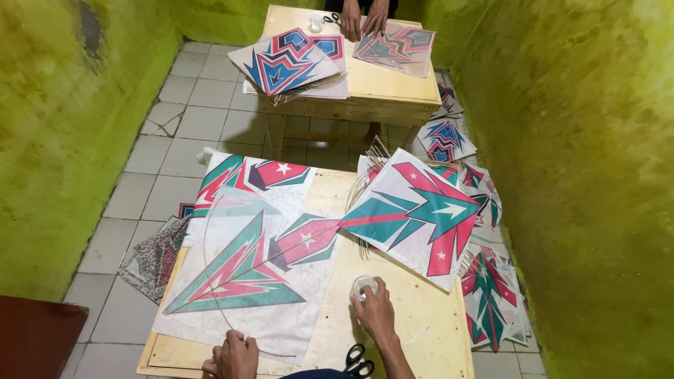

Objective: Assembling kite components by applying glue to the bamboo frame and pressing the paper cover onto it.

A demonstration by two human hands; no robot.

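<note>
My left hand (234, 356) is closed at the near edge of the wooden table (428, 330), gripping the end of a thin bent bamboo stick (206, 270) that arcs over a kite paper sheet (246, 270) printed in teal, pink and red. My right hand (376, 311) rests on a small clear round container (363, 286) on the tabletop, fingers around it. Black-handled scissors (359, 361) lie just below my right wrist. A stack of finished kites (418, 214) with bamboo sticks poking out lies at the table's right.
Another person's hands (364, 17) work on a kite at a second wooden table (393, 88) ahead, with a kite stack (286, 63) on it. More kites (491, 295) lie on the floor at right, patterned paper (158, 256) at left. Green walls close in on both sides.
</note>
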